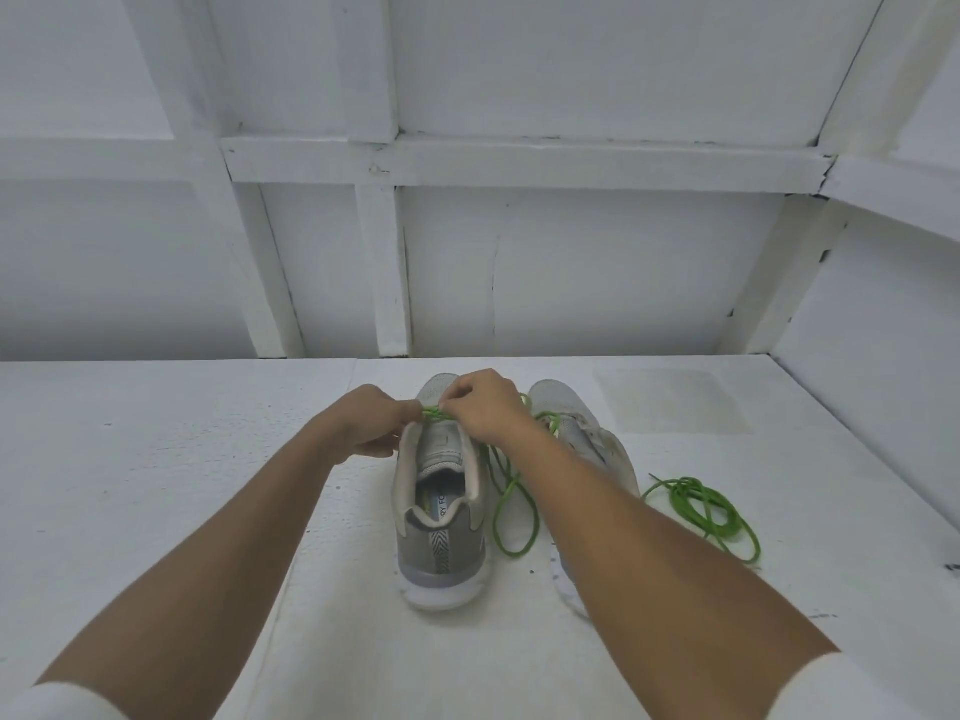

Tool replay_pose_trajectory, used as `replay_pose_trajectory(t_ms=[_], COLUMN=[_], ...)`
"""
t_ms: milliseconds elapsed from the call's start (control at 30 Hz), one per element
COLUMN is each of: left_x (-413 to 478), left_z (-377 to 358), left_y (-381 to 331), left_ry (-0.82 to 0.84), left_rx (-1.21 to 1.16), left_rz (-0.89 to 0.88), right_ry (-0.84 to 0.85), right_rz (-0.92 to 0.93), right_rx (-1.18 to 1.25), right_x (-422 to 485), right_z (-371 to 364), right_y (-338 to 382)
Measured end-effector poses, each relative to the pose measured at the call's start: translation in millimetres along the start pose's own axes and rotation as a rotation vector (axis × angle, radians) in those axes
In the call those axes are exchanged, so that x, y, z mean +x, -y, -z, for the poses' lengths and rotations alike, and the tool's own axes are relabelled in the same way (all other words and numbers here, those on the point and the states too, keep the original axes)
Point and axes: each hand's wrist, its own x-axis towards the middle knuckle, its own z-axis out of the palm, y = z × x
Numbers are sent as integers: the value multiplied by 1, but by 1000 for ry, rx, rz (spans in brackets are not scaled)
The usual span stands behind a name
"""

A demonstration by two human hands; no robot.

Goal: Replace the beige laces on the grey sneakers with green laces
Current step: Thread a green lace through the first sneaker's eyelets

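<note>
Here left hand (370, 424) and right hand (487, 407), each grip clamped, pinch the green lace (435, 413)

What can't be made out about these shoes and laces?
Head view only:
- Where the green lace threads the grey sneaker: covered by the left hand and right hand.
- Second sneaker's heel: behind the right forearm.
- Insole lettering: cut by the collar, too small.
</note>
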Motion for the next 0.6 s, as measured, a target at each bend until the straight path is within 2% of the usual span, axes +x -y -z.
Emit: replay_pose_trajectory(t_ms=[200, 600], left_x=[0, 9], left_z=[2, 4], left_y=[6, 13], left_ry=[22, 73], left_rx=[-124, -147], left_rz=[36, 39], right_ry=[35, 39], right_rz=[-45, -91], right_rx=[32, -3], right_x=[6, 10], right_z=[-9, -19], right_y=[-1, -2])
